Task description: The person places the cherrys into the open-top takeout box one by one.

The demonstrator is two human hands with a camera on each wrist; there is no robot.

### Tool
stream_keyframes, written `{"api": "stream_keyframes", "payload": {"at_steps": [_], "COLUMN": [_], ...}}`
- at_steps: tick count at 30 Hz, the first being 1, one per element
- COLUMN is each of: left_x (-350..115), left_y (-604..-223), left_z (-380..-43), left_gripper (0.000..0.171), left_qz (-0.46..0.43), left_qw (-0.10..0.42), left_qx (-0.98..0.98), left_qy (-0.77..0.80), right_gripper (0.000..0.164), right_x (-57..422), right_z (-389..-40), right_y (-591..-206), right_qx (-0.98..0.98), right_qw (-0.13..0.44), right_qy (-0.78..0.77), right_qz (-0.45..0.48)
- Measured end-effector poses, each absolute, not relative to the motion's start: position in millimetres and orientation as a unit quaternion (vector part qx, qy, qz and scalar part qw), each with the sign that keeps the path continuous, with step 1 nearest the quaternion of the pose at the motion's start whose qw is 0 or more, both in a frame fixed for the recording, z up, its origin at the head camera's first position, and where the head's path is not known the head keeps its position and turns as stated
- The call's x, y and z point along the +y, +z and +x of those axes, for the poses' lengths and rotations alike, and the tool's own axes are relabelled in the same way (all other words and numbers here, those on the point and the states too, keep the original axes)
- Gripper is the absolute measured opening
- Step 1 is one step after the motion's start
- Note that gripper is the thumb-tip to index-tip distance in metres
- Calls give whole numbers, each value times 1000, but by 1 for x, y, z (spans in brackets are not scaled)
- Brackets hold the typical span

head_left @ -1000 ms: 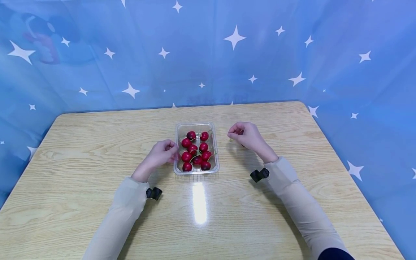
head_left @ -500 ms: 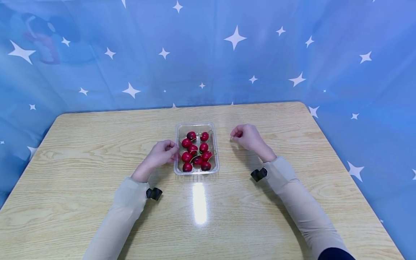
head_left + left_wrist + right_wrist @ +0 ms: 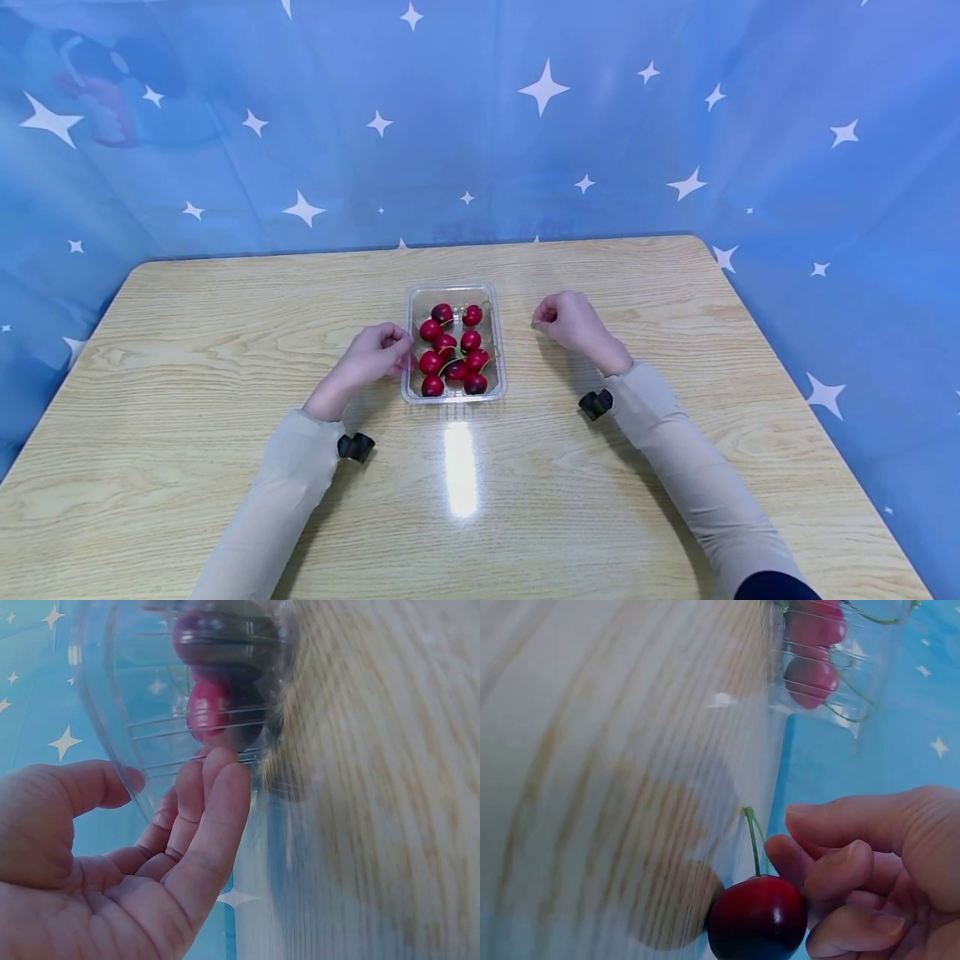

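A clear plastic box (image 3: 453, 402) stands on the table with several red cherries (image 3: 477, 360) in it, some with green stems. My left hand (image 3: 372, 354) holds the box at its left side. In the left wrist view, the thumb (image 3: 124, 787) is at the rim and the fingertips meet the ribbed wall. To the right of the box, my right hand (image 3: 573, 323) is low over the table. A dark red cherry (image 3: 757, 919) rests on the table by its bent fingers, stem up. The thumb (image 3: 832, 819) stands apart from the stem; whether a finger touches the cherry I cannot tell.
The wooden table (image 3: 225, 358) runs out to both sides and toward me. A blue cloth (image 3: 465, 125) with white stars hangs behind its far edge. Black wrist cameras (image 3: 356, 447) sit on both cuffs. Light glares off the tabletop in front of the box.
My right hand has shifted slightly right and toward me, and the cherry under it no longer shows in the head view. The left hand and the box have stayed in place.
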State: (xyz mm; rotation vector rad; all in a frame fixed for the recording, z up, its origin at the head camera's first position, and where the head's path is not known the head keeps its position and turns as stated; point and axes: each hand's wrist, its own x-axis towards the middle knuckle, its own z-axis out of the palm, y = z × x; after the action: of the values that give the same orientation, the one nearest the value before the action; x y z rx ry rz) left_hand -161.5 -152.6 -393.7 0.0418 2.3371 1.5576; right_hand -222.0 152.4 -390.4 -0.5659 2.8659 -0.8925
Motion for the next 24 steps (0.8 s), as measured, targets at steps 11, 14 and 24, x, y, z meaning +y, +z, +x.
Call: {"api": "stream_keyframes", "payload": {"at_steps": [11,14,24], "left_x": [-152,-153,-154], "left_y": [-394,-395,-397], "left_z": [-160,-161,-163], "left_gripper": [22,23,24], "left_qz": [8,10,15], "left_qw": [165,165,165], "left_qx": [817,816,816], "left_qy": [553,553,555], "right_gripper": [9,14,17], "right_x": [147,146,142], "right_z": [-219,-219,-222], "right_y": [-387,-388,-389], "right_qx": [961,967,975], "right_qw": [36,19,-14], "right_qy": [-218,-185,-131], "right_qz": [-169,-173,-176]}}
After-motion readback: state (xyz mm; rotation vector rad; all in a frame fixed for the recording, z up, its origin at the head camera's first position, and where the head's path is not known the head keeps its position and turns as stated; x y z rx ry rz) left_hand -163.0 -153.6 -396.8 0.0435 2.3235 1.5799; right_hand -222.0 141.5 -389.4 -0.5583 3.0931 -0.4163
